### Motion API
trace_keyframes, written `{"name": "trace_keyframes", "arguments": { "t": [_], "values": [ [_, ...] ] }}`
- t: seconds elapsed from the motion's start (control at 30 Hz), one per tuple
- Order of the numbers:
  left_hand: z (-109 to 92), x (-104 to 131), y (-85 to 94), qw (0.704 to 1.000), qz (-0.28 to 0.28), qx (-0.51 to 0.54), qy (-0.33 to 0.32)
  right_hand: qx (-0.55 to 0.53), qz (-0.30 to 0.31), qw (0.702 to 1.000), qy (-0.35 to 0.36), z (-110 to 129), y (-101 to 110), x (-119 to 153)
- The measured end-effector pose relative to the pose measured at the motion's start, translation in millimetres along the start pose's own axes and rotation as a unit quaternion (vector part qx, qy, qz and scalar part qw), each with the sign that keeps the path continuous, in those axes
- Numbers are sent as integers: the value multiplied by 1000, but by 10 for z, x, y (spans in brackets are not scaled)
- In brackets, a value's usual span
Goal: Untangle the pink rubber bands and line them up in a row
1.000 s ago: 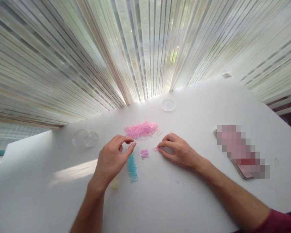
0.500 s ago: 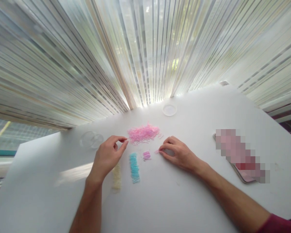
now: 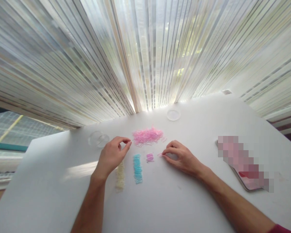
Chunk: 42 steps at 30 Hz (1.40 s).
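A loose heap of pink strands (image 3: 147, 136) lies on the white table. Below it are a short stack of purple-pink pieces (image 3: 150, 157), a column of blue pieces (image 3: 137, 169) and a column of pale yellow pieces (image 3: 120, 178). My right hand (image 3: 181, 157) pinches a small pink strand (image 3: 159, 154) between thumb and forefinger, right of the short stack. My left hand (image 3: 113, 153) is just left of the heap, above the yellow column; its thumb and forefinger tips are pressed together, and anything between them is too small to make out.
On the white table (image 3: 179, 207), a clear round dish (image 3: 98, 139) stands at the back left and a round lid (image 3: 173, 115) at the back. A phone-like object (image 3: 244, 165), partly pixelated, lies at the right. Striped curtains (image 3: 145, 58) hang along the far edge.
The whole view has shifted, so the table things appear slightly further right and mostly lower. Both hands keep nearly the same places beside the heap, with the pink strand still in my right hand.
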<state>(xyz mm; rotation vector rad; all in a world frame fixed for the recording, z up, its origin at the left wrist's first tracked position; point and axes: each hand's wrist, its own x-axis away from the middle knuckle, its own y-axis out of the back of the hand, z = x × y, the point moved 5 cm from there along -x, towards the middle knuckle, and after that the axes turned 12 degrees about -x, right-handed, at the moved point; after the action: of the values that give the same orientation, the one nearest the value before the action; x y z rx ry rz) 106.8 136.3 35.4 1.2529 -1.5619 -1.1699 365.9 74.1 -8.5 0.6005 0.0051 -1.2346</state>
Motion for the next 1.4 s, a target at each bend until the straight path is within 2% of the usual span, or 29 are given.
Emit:
{"name": "trace_keyframes", "arguments": {
  "t": [0.3, 0.47, 0.63, 0.77, 0.97, 1.13, 1.4],
  "values": [
    [73, 15, 37, 1000, 2, 2, 18, 11, 29, 1000, 3, 64, -5, 7],
    [95, 5, 66, 1000, -6, -6, 21, -6, 7, 1000, -10, 2, 34, 11],
    [127, 7, 71, 999, 14, -4, 42, 2, 1, 1000, -17, -41, 32, 15],
    [71, 7, -10, 999, 34, 2, 40, 15, 7, 1000, -21, -23, 5, 8],
    [-101, 21, -218, 997, 54, -56, 16, 22, 3, 1000, -20, -25, 0, 7],
    [-118, 18, -257, 996, 28, -82, 16, 24, 1, 1000, -11, -30, 1, 5],
    [-100, -36, -264, 997, -30, -65, 7, 15, -2, 1000, -19, -46, -1, 8]
  ]
}}
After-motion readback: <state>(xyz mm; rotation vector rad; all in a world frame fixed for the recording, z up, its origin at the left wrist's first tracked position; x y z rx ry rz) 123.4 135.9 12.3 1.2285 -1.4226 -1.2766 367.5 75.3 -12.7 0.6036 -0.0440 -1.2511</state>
